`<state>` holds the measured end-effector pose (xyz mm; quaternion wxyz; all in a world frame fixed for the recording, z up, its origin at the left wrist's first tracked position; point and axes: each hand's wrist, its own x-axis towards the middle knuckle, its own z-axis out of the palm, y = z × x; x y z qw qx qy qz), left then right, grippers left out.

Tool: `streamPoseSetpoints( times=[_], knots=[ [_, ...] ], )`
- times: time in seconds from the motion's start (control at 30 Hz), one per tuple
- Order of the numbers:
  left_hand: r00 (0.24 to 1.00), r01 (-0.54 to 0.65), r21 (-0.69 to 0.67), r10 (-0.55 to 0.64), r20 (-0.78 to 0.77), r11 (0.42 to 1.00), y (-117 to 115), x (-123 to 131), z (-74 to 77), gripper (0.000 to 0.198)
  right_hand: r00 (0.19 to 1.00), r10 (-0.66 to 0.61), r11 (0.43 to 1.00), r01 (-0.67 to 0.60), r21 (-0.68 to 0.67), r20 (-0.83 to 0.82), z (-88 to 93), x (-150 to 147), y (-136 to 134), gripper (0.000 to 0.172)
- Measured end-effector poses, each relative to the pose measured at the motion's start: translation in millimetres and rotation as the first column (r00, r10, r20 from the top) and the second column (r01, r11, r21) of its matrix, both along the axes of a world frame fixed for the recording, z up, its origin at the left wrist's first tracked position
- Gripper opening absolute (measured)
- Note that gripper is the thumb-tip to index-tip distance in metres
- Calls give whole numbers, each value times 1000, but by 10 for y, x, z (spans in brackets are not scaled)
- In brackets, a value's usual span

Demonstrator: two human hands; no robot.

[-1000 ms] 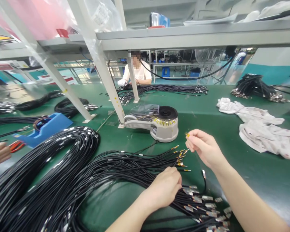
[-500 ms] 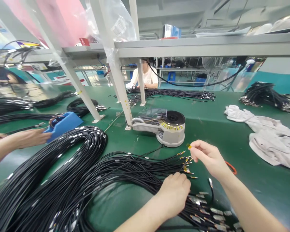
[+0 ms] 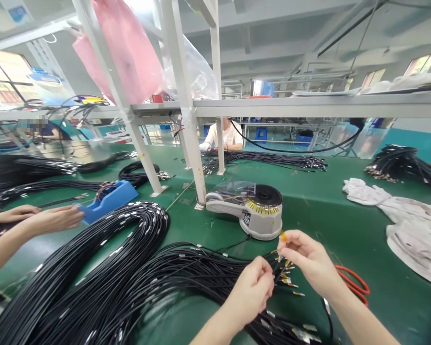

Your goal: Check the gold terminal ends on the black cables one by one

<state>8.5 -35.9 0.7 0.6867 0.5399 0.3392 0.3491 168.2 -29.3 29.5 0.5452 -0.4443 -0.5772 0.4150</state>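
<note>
My right hand (image 3: 305, 258) pinches a small piece of yellow tape (image 3: 283, 236) between thumb and fingertips. Closed in a pinch, my left hand (image 3: 253, 287) is on a thin black cable whose tip (image 3: 279, 258) comes up close to my right fingertips. Part of that cable is hidden by my fingers. Around both hands spread the cable ends (image 3: 286, 279), several of them wrapped in yellow tape. They belong to a large bundle of black cables (image 3: 187, 268) lying on the green table. Just behind my hands stands a grey round tape dispenser (image 3: 262, 225) with yellow tape pieces along its rim.
At the left, a co-worker's hand (image 3: 57, 220) reaches to a blue tape dispenser (image 3: 109, 201). Shelf posts (image 3: 187, 120) rise from the table. White gloves (image 3: 413, 235) and orange-red cable loops (image 3: 354, 282) lie at the right. Another person (image 3: 228, 136) sits across the table.
The camera view has tilted up. My left hand has lifted from resting over the bundle into a pinch near my right hand. A cable tip now meets the right fingertips, which still hold the tape.
</note>
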Motion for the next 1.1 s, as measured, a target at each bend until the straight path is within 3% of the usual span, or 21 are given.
streamPoseSetpoints(
  times=[0.17,0.23,0.37,0.57,0.7,0.83,1.1],
  knots=[
    [986,-104,-4,103,134,995,-21,36,46,26,999,-16,1000,16,-26,-32,21,-146,10,21],
    [969,-171,-40,175,174,984,-9,34,51,22,997,17,999,-20,-39,-74,28,-221,38,23],
    [915,-209,-192,261,308,959,51,-10,39,16,965,151,983,-170,-73,-216,22,-345,131,24],
    [849,-160,-362,315,424,918,128,-75,42,21,820,294,905,-404,-131,-492,-83,-418,256,21],
    [843,-188,-368,342,415,911,133,-77,55,24,734,301,864,-480,-151,-609,-146,-455,272,28],
    [850,-204,-353,345,399,913,116,-68,57,26,698,268,853,-492,-174,-664,-163,-497,252,30],
    [848,-275,-281,370,379,919,90,-61,53,25,717,255,881,-449,-150,-649,-149,-534,204,27]
  ],
)
